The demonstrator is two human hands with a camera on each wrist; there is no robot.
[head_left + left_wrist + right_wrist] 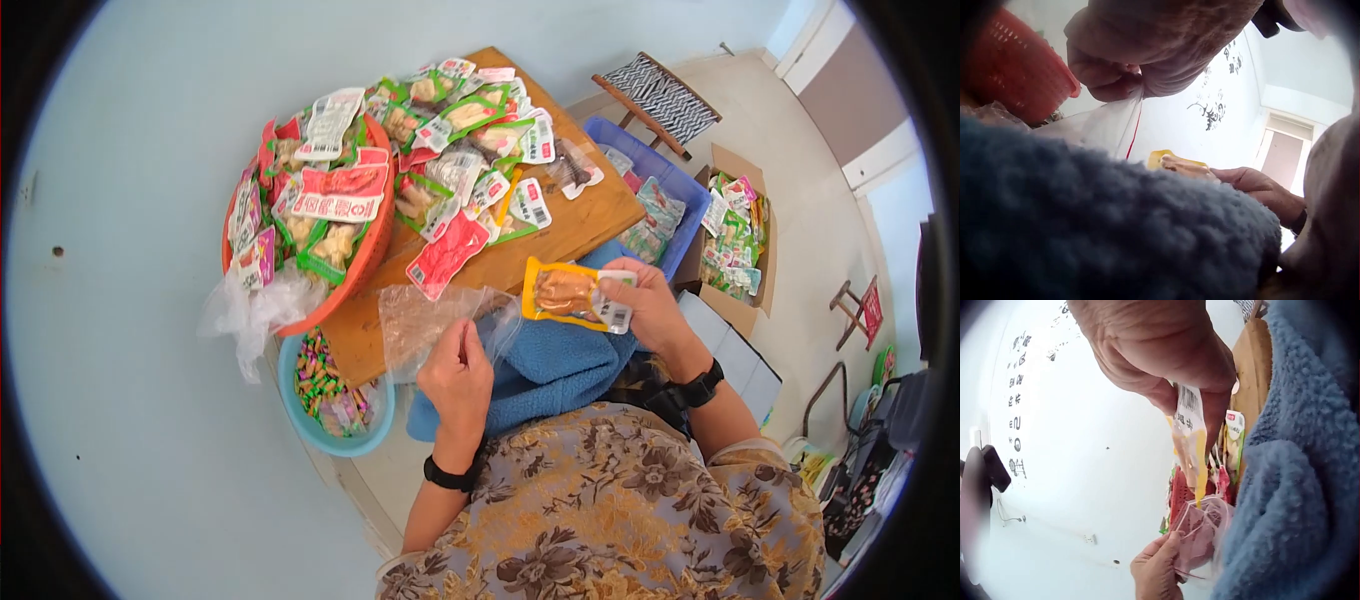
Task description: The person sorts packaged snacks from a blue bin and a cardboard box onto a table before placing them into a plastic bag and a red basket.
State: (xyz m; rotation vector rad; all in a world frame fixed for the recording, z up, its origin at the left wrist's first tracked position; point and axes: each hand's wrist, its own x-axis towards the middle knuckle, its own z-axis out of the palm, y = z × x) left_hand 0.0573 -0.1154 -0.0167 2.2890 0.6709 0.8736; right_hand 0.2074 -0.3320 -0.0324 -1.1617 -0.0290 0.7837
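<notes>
My left hand pinches the edge of a clear plastic bag, which spreads over the front of the wooden table. A red line runs along the bag's edge in the left wrist view. In my right hand is a yellow-edged snack packet with brown food showing through its window, gripped at its white barcoded end between thumb and fingers. The packet's far end points toward the bag's mouth in the right wrist view. Below both hands, blue fleece cloth covers the lap.
Many snack packets lie on the wooden table, beside a heaped red basket. A blue basin of small wrapped pieces stands below. At right are a blue crate, a cardboard box and a folding stool.
</notes>
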